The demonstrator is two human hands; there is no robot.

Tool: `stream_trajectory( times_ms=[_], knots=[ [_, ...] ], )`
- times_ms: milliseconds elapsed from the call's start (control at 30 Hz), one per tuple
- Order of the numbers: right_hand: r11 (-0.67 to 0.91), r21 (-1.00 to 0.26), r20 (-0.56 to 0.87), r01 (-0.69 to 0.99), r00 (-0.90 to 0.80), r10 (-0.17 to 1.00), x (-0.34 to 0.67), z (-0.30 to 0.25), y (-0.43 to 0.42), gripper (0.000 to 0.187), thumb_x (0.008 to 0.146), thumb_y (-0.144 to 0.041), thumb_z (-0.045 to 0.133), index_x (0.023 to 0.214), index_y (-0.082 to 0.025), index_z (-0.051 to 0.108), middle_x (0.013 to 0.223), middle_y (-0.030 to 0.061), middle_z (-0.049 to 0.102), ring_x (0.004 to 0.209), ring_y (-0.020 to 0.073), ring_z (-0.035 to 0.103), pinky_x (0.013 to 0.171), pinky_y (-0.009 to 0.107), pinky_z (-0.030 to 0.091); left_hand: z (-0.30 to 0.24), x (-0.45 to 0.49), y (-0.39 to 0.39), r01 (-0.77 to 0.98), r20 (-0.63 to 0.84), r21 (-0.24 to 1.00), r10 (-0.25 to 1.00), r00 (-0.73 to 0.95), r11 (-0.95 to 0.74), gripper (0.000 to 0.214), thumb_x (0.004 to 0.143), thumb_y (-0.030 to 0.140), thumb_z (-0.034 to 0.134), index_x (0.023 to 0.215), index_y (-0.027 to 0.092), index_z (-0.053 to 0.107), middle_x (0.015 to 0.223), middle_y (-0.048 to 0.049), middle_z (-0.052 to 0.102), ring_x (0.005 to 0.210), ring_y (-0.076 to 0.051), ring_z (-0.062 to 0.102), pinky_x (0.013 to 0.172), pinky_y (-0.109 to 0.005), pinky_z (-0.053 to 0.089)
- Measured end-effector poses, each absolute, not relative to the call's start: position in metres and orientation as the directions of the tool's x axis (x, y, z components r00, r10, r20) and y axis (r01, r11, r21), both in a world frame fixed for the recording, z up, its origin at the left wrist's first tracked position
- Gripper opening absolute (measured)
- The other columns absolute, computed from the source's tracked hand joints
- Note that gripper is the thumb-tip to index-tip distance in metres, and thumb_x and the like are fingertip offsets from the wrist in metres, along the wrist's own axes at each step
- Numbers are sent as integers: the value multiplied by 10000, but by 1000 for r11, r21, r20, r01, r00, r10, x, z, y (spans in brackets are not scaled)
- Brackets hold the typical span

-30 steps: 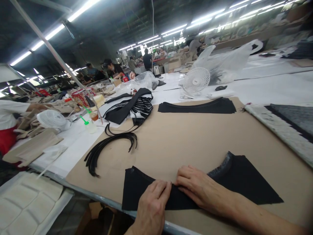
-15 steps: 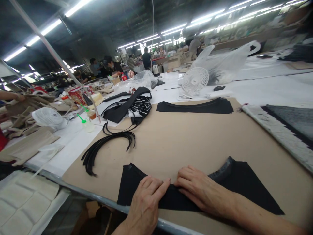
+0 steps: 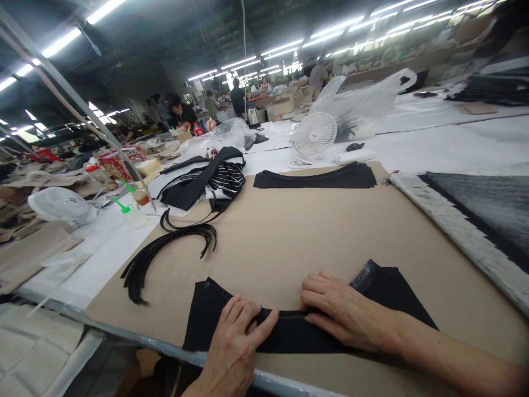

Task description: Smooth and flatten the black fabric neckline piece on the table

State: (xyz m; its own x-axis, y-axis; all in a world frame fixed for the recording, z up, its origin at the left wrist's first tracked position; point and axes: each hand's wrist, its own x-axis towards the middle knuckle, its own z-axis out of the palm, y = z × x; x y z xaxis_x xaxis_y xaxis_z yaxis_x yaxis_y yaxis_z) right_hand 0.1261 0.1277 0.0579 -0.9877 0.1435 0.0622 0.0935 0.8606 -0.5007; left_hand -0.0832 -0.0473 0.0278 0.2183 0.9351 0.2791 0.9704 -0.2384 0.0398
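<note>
A black fabric panel [image 3: 297, 333] with a concave upper edge lies flat at the front of the brown board. Along the curve a narrow strip of the edge is folded over; a shinier grey-black band shows at the right end. My left hand [image 3: 242, 333] rests on the left part of the curve, fingers curled and closed at the folded edge. Further right, my right hand [image 3: 339, 306] pinches the same edge between thumb and fingers. Its forearm covers part of the panel's right side.
A second black panel [image 3: 314, 177] lies at the board's [image 3: 289, 237] far edge. Curved black strips [image 3: 165, 251] and a striped black bundle [image 3: 219, 179] sit left. Behind stand a white fan [image 3: 316, 134] and a plastic bag [image 3: 367, 105]. A grey-topped slab [image 3: 454, 220] lies right.
The view has shifted, so most things sit further left. My right hand has moved rightward along the edge relative to the left hand, and more folded edge shows between them.
</note>
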Motion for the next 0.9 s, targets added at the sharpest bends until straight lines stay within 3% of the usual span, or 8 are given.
stream_trajectory(
  times_ms=[133, 233, 333, 433, 500, 600, 767, 900],
  knots=[
    [865, -493, 48, 96, -989, 137, 134, 59, 129, 74, 918, -163, 493, 897, -210, 547, 934, 16, 572, 902, 172, 517, 837, 330, 359, 27, -82, -47, 967, 346, 54, 913, 215, -248, 551, 862, 26, 370, 1313, 294, 539, 1144, -79, 573, 1069, -215, 540, 999, -457, 402],
    [891, -449, 55, 69, -993, 104, 140, 59, 130, 119, 931, -147, 457, 899, -208, 554, 931, 18, 575, 885, 167, 515, 826, 329, 355, 26, -82, -47, 938, 319, 158, 915, 247, -308, 534, 845, 14, 358, 1310, 209, 534, 1219, -99, 559, 1132, -224, 502, 967, -392, 431],
    [905, -422, 67, 53, -994, 90, 143, 59, 130, 134, 932, -135, 441, 899, -205, 551, 934, 21, 577, 880, 168, 511, 827, 334, 351, 27, -82, -44, 893, 235, 305, 935, 265, -330, 521, 861, 22, 341, 1333, 180, 498, 1142, -89, 595, 1032, -203, 525, 894, -339, 468],
    [894, -443, 78, 67, -991, 113, 143, 59, 130, 112, 923, -149, 469, 947, -214, 557, 958, 23, 579, 918, 179, 508, 846, 339, 347, 33, -78, -38, 890, 190, 364, 957, 219, -276, 587, 870, 15, 301, 1410, 217, 409, 1035, -76, 605, 913, -201, 530, 816, -348, 484],
    [893, -445, 82, 66, -990, 114, 143, 60, 130, 116, 914, -153, 485, 969, -216, 565, 962, 25, 582, 928, 184, 503, 848, 341, 344, 39, -73, -34, 905, 151, 353, 969, 196, -239, 608, 875, 25, 309, 1430, 261, 386, 974, -67, 588, 870, -203, 522, 785, -355, 485],
    [916, -399, 104, 40, -991, 89, 143, 61, 129, 124, 911, -141, 478, 935, -205, 581, 925, 28, 586, 893, 180, 492, 831, 341, 335, 42, -67, -31, 938, 115, 273, 975, 188, -213, 543, 883, 65, 367, 1350, 309, 499, 935, -64, 554, 851, -211, 515, 758, -364, 479],
    [958, -288, 152, -4, -988, 41, 145, 59, 126, 180, 924, -129, 432, 907, -197, 597, 892, 41, 589, 863, 187, 471, 831, 368, 306, 31, -68, -34, 932, 207, 152, 932, 297, -330, 553, 868, 49, 366, 1373, 247, 473, 1037, -96, 559, 915, -225, 531, 800, -388, 459],
    [966, -257, 157, 2, -987, 43, 145, 58, 123, 156, 905, -122, 447, 892, -195, 584, 886, 38, 584, 864, 193, 466, 846, 383, 295, 30, -67, -34, 911, 230, 231, 929, 290, -342, 521, 872, 31, 340, 1328, 228, 498, 1160, -95, 551, 1032, -224, 519, 886, -383, 440]
  ],
)
